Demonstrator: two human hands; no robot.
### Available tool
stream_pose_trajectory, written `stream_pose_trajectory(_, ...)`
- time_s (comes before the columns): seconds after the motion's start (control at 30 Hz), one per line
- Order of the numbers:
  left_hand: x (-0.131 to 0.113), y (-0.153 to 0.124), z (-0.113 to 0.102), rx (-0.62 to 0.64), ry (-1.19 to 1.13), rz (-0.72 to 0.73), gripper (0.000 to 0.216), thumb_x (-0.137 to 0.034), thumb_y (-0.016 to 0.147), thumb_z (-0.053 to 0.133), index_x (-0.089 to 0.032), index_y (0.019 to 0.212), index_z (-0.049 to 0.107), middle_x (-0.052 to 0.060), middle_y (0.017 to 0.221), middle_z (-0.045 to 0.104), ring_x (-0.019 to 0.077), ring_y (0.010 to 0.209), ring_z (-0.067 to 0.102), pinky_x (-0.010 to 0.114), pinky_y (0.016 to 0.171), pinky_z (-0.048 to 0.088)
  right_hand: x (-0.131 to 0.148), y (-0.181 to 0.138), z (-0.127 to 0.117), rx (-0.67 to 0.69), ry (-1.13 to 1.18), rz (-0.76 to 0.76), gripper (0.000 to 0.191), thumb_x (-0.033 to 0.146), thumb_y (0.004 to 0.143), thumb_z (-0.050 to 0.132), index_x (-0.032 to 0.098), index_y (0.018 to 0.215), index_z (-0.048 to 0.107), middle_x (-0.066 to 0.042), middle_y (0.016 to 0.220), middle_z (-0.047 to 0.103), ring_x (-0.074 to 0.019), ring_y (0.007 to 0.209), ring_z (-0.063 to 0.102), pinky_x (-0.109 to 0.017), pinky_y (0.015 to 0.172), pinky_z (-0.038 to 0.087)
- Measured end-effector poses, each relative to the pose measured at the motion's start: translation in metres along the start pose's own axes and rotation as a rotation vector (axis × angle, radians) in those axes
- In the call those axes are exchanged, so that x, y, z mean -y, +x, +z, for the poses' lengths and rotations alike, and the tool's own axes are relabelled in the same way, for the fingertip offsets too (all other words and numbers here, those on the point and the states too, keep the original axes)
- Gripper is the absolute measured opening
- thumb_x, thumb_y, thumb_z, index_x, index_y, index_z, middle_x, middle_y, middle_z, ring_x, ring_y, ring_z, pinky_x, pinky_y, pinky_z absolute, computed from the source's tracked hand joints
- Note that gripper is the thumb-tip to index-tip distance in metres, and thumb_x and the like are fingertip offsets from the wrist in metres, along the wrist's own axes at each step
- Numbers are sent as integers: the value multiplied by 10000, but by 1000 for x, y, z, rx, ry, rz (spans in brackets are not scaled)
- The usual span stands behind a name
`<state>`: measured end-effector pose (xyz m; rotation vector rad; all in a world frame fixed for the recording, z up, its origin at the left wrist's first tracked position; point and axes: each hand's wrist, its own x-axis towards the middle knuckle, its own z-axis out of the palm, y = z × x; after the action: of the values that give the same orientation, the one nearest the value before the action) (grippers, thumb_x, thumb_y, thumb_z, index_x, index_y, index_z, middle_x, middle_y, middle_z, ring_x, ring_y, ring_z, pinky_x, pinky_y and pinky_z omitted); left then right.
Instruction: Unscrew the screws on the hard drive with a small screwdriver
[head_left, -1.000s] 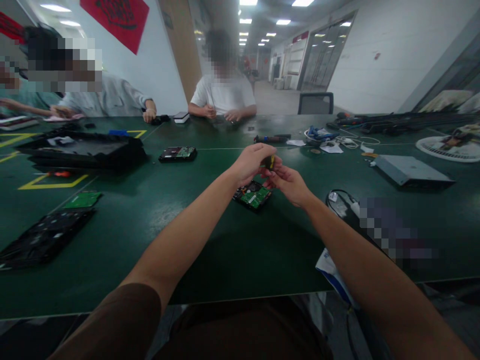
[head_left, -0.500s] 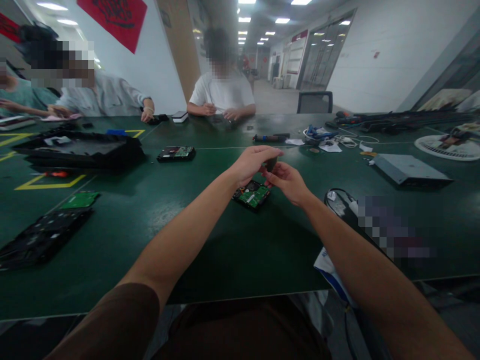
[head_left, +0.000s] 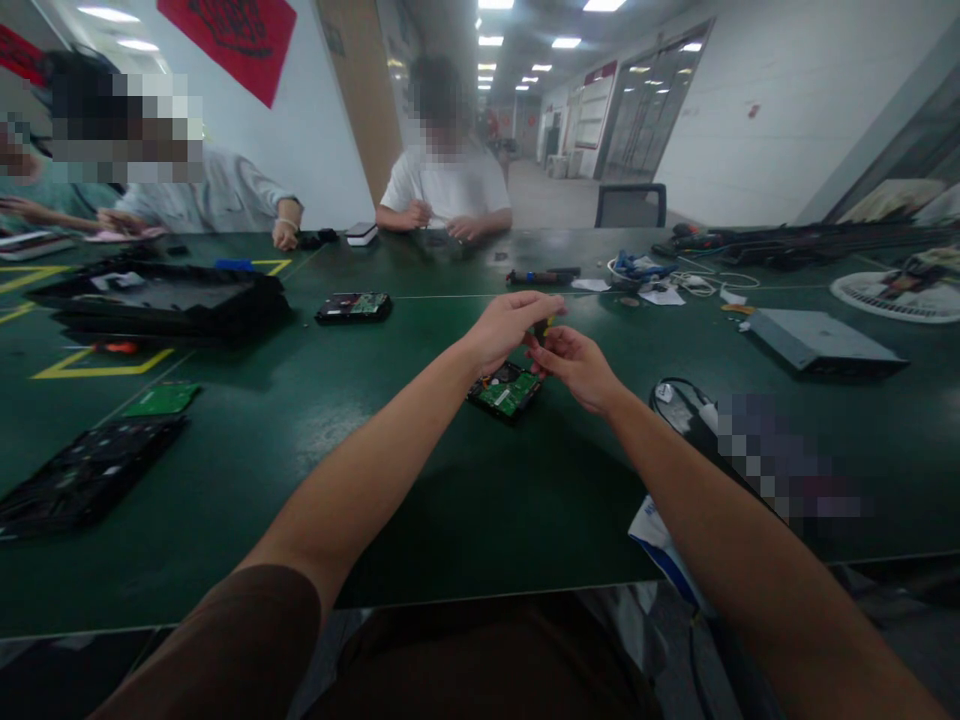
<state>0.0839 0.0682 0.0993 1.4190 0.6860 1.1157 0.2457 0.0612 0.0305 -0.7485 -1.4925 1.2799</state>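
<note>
A hard drive (head_left: pixel 507 392) with a green circuit board facing up lies on the table under both hands. Above its far right part stands a short black-and-yellow screwdriver (head_left: pixel 543 328), of which only the handle shows between my fingers. My left hand (head_left: pixel 508 328), palm down, has its fingers over the top of that handle. From the right, my right hand (head_left: pixel 576 366) pinches it lower down with thumb and fingers. The screwdriver's tip is hidden, so I cannot tell whether it touches a screw.
Another hard drive (head_left: pixel 353 307) lies farther off to the left. Black plastic housings (head_left: pixel 165 300), a black frame (head_left: pixel 94 470) and a green board (head_left: pixel 163 399) are on the left. A grey metal box (head_left: pixel 825 338) and cables (head_left: pixel 701 280) lie right. People sit across the table.
The handle between my hands has turned, so its yellow part now shows. My fingers have shifted slightly around it. The hard drive stays put.
</note>
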Motion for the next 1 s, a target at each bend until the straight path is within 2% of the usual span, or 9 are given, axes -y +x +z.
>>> stream_pose_trajectory(0.07, -2, -1, 0, -24, 44, 17, 168, -315, 918, 708, -158, 882, 757, 49, 836, 686, 98, 667, 594, 212, 541, 409, 1, -1, 0, 2, 3, 4, 339, 375, 790, 859, 221, 941, 597, -1, 852, 687, -144, 718, 631, -301, 640, 477)
stream_pose_trajectory(0.13, -4, -1, -1, -35, 47, -1, 152, -303, 912, 715, -162, 931, 769, 54, 847, 693, 106, 684, 604, 218, 546, 410, 3, -2, 1, 29, -2, 20, 314, 383, 820, 832, 208, 993, 637, -23, 921, 702, -141, 732, 633, -296, 639, 473)
stream_pose_trajectory(0.27, -5, -2, -1, -5, -65, -73, 179, -292, 910, 701, -167, 1034, 729, 74, 885, 720, 131, 705, 644, 223, 531, 407, 8, -4, 3, 70, 29, 53, 319, 422, 859, 788, 208, 1076, 695, -50, 1035, 709, -145, 782, 637, -294, 647, 474)
stream_pose_trajectory(0.37, -3, -1, -2, -5, -120, -89, 144, -280, 913, 664, -167, 1001, 682, 83, 905, 739, 137, 692, 656, 223, 515, 411, 8, -4, 3, 63, 32, 50, 324, 445, 846, 798, 226, 1064, 700, -40, 1036, 712, -147, 780, 633, -301, 648, 480)
stream_pose_trajectory(0.5, -1, 0, 0, 11, -86, -36, 123, -281, 927, 654, -163, 899, 677, 73, 889, 725, 130, 722, 654, 220, 548, 436, 5, -2, 1, 45, -19, 30, 348, 431, 837, 815, 240, 1099, 690, -43, 1004, 724, -152, 764, 637, -318, 656, 485)
stream_pose_trajectory(0.73, -7, -3, 3, 2, 46, -18, 135, -284, 897, 709, -167, 924, 770, 53, 845, 695, 119, 725, 617, 236, 605, 448, 6, -2, 0, 10, -31, 7, 319, 414, 789, 856, 221, 898, 627, -41, 950, 724, -154, 746, 630, -317, 646, 482)
stream_pose_trajectory(0.87, -9, -3, 1, 9, -4, -70, 156, -276, 901, 657, -154, 966, 730, 67, 853, 710, 131, 716, 636, 235, 570, 438, 7, -2, 0, 35, -9, 12, 318, 411, 809, 839, 226, 1012, 677, -32, 1006, 713, -150, 763, 635, -303, 633, 477)
stream_pose_trajectory(1.0, -7, -1, -1, -21, -72, -101, 128, -278, 864, 665, -158, 897, 635, 79, 840, 722, 136, 661, 638, 242, 527, 423, 6, -2, -2, 57, 11, 38, 332, 416, 826, 823, 227, 1071, 704, -35, 1043, 712, -142, 771, 632, -297, 640, 479)
